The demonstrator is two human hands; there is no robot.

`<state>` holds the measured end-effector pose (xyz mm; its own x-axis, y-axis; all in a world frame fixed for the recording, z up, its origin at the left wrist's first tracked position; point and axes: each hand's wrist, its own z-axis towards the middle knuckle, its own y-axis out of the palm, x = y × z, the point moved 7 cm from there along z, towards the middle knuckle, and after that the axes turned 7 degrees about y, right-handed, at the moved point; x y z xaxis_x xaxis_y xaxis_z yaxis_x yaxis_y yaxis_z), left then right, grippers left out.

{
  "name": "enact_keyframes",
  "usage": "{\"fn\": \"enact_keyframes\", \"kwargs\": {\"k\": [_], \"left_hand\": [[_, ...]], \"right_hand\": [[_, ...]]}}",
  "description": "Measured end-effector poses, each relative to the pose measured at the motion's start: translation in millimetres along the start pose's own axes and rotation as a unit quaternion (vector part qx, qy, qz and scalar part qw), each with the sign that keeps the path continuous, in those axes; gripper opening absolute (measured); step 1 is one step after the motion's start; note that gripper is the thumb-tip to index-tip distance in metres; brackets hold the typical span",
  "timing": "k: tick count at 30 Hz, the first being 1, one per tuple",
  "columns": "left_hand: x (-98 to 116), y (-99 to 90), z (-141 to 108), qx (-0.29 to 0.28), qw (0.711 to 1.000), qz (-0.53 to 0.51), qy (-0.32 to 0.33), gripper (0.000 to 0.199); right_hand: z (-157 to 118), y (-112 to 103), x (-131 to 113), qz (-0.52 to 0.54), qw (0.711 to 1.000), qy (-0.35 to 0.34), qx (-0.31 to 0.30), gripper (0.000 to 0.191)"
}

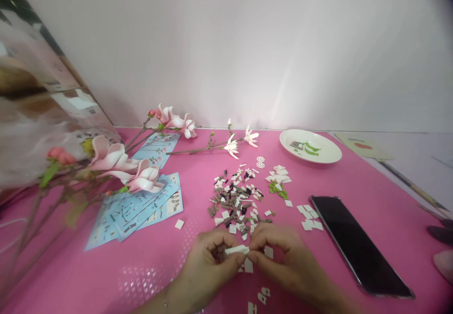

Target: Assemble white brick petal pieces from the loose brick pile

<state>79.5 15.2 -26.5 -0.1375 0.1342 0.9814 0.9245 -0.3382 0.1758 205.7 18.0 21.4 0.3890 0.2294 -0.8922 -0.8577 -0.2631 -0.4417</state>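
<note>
Near the bottom middle, my left hand (208,262) pinches a small white piece (237,250) between thumb and fingers. My right hand (279,255) is closed at the right end of that piece, its thumb and fingertips pressed together; whatever they hold is too small to name. Just beyond both hands lies a loose pile (235,198) of brown, white and black building pieces. A few white pieces (262,296) lie below the hands. White square tiles (309,217) are grouped to the right, beside green pieces (278,190).
A black phone (361,245) lies at the right. Behind it stands a white plate (327,151) with green pieces. Blue instruction sheets (141,210) and pink flower branches (113,158) occupy the left. A white-flowered stem (203,150) lies at the back, before the wall.
</note>
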Motion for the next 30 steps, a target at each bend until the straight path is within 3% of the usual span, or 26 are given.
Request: {"fn": "enact_keyframes", "kwargs": {"k": [8,16,24,30], "left_hand": [[3.5,1.0,-0.1,-0.003,1.000,0.028,-0.003,0.024],[3.4,1.5,-2.5,-0.013,0.996,0.082,0.015,0.024],[-8.8,4.9,-0.3,-0.015,0.999,-0.041,-0.028,0.039],[-7.8,-1.2,2.1,0.011,0.994,-0.103,0.031,0.033]], "right_hand": [[-2.5,2.8,1.4,0.003,1.000,-0.007,0.000,0.012],[-4.2,3.5,3.1,-0.004,0.999,0.031,-0.017,0.012],[-2.7,-1.0,1.9,-0.009,1.000,-0.001,0.016,0.015],[-3.6,1.1,-6.0,-0.070,0.994,-0.075,0.042,0.015]]}}
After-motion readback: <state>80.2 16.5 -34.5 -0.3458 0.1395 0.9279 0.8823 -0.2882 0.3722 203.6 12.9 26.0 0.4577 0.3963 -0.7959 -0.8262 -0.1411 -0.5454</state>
